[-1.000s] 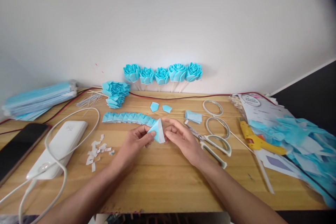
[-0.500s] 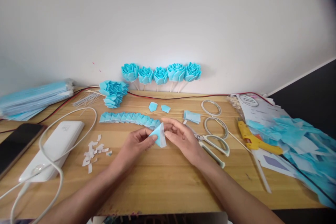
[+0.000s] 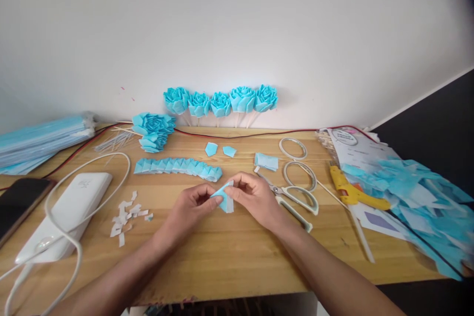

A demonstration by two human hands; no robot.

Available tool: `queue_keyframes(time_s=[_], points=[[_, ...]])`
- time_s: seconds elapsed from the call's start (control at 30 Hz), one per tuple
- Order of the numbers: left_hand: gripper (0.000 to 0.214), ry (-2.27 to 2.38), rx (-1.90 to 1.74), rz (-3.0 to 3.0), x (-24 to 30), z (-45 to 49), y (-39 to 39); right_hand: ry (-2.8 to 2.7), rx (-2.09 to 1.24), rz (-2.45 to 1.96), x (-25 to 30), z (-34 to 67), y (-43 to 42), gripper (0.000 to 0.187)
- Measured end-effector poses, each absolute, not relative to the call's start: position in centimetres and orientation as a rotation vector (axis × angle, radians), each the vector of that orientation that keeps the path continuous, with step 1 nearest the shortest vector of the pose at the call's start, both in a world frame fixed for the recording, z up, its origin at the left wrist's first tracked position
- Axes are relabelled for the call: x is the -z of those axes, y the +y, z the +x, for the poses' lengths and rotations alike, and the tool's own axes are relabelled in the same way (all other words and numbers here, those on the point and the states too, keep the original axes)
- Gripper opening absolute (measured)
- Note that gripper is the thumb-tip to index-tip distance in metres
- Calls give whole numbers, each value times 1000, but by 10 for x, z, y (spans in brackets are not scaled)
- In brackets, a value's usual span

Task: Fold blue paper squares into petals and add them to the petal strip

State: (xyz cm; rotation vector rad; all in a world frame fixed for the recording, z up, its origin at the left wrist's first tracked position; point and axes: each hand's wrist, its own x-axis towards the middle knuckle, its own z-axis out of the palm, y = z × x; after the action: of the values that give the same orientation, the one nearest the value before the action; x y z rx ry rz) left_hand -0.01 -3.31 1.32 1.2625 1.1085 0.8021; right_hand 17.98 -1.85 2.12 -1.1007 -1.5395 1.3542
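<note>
Both hands meet over the middle of the wooden table [image 3: 237, 256]. My left hand [image 3: 190, 205] pinches the left side of a small folded light-blue piece with a white strip [image 3: 224, 199]. My right hand [image 3: 254, 195] pinches its upper right edge with thumb and forefinger. Just behind the hands lies a long strip of overlapping folded blue pieces [image 3: 177, 166]. Two loose blue cut pieces [image 3: 219, 150] and a small stack of blue squares [image 3: 266, 161] lie further back.
Blue flowers on sticks [image 3: 220, 102] lean on the wall, one more flower [image 3: 153, 129] lying at their left. Scissors [image 3: 292, 197], tape rings [image 3: 292, 148], a yellow glue gun [image 3: 351, 191] and blue scraps [image 3: 418, 192] sit right. White power bank [image 3: 64, 215], cable, phone [image 3: 17, 202], white snippets [image 3: 128, 212], blue mask stack [image 3: 40, 140] left.
The view has shifted slightly. Both hands lowered the blue piece a little toward the table, and the right thumb and forefinger closed onto its top edge.
</note>
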Motion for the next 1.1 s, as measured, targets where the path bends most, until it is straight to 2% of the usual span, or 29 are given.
queue_keyframes(time_s=[0.6,0.73,0.9,1.1], points=[[26,1088,-784,1268,-18,1,-36,-1593,-1234,-1181,-24,179,-19,36],[25,1093,-820,1247,-18,0,-36,-1568,-1336,-1080,-28,181,-18,39],[25,1078,-876,1271,-18,-1,-34,-1524,-1549,-1023,-31,180,-19,32],[27,1096,-844,1253,-18,0,-33,-1527,-1520,-1088,-27,176,-20,27]])
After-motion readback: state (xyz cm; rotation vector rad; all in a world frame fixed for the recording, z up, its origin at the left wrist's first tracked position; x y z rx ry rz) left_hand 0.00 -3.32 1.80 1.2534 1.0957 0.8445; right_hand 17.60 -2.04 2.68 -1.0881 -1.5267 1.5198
